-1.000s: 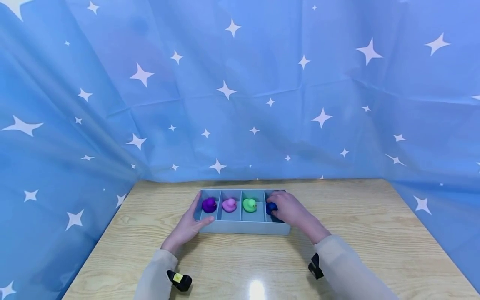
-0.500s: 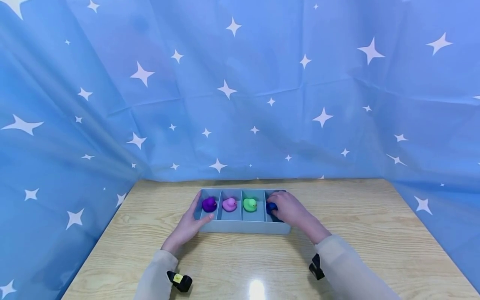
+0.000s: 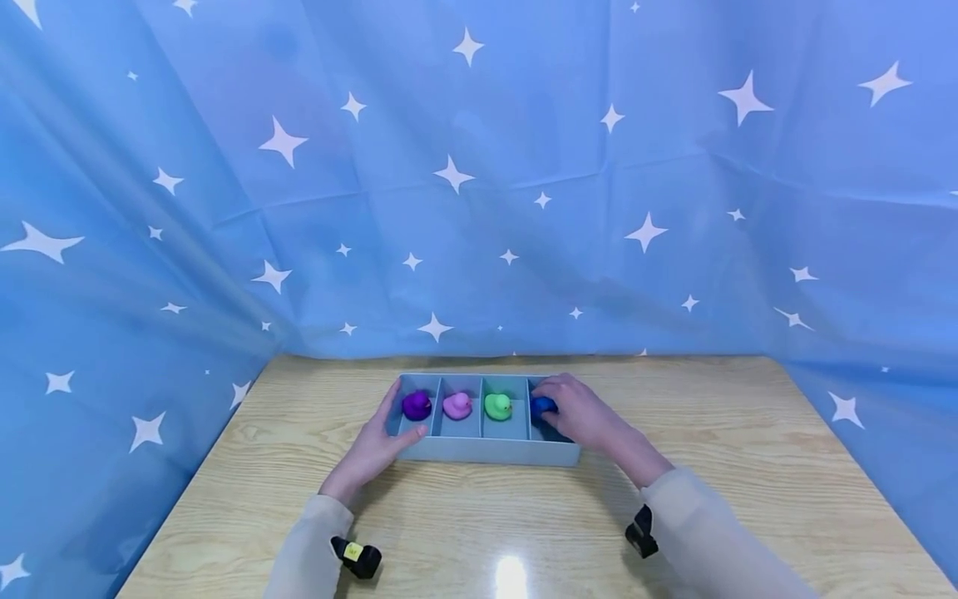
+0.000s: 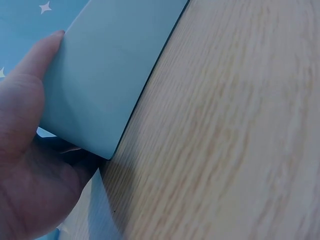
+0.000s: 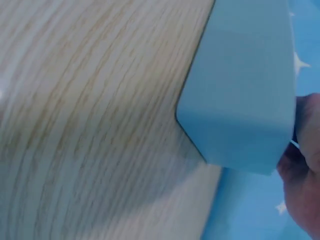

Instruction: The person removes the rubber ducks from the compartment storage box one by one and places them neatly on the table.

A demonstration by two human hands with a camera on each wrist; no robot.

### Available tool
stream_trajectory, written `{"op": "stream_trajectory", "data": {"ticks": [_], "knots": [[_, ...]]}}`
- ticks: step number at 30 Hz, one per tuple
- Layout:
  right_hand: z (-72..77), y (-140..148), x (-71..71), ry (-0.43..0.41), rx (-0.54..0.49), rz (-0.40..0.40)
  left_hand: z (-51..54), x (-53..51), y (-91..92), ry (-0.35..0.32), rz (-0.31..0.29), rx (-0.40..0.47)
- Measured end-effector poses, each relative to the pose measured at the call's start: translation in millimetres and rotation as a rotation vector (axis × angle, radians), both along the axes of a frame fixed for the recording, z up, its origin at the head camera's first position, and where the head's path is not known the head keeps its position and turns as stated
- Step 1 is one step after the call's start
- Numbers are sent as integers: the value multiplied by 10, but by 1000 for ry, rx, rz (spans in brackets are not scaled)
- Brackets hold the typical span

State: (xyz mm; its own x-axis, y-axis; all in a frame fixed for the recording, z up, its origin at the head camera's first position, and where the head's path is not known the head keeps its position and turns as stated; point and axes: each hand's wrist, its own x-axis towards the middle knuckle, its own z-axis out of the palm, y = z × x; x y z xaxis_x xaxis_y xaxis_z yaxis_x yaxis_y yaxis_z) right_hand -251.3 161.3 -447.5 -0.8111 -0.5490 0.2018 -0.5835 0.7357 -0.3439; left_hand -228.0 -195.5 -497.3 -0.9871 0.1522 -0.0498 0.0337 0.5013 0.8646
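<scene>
A grey-blue box (image 3: 486, 452) with several compartments in a row stands on the wooden table. My left hand (image 3: 374, 445) holds its left end, thumb at the front rim and fingers along the end wall; in the left wrist view the thumb (image 4: 42, 57) touches the box's edge. My right hand (image 3: 584, 412) reaches into the rightmost compartment and grips a blue rubber duck (image 3: 542, 406), partly covered by the fingers. A purple duck (image 3: 417, 405), a pink duck (image 3: 457, 406) and a green duck (image 3: 497, 407) sit in one compartment each. The right wrist view hides the blue duck behind the box wall.
The wooden table (image 3: 449, 532) extends around the box on all sides. Behind it and at both sides hangs a blue cloth (image 3: 509, 208) with white stars. Black wrist cameras, such as the left one (image 3: 362, 560), hang below the sleeves.
My right hand has lifted slightly and shifted a little right, and more of the blue duck shows. The left hand keeps its hold on the box. The head view has tilted slightly.
</scene>
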Motion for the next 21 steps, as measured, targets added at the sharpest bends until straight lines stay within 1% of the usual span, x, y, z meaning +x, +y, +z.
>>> {"op": "stream_trajectory", "data": {"ticks": [4,9,15,21], "knots": [[68,22,23,-21,-93,-27,-2,-14,-16,-5,7,-9],[141,68,59,-22,-163,-67,-18,-23,-25,-22,21,-11],[196,153,115,-32,-273,-90,-31,-6,-21,-6,21,-5],[234,281,157,7,-321,-139,-29,-2,0,6,16,4]]}}
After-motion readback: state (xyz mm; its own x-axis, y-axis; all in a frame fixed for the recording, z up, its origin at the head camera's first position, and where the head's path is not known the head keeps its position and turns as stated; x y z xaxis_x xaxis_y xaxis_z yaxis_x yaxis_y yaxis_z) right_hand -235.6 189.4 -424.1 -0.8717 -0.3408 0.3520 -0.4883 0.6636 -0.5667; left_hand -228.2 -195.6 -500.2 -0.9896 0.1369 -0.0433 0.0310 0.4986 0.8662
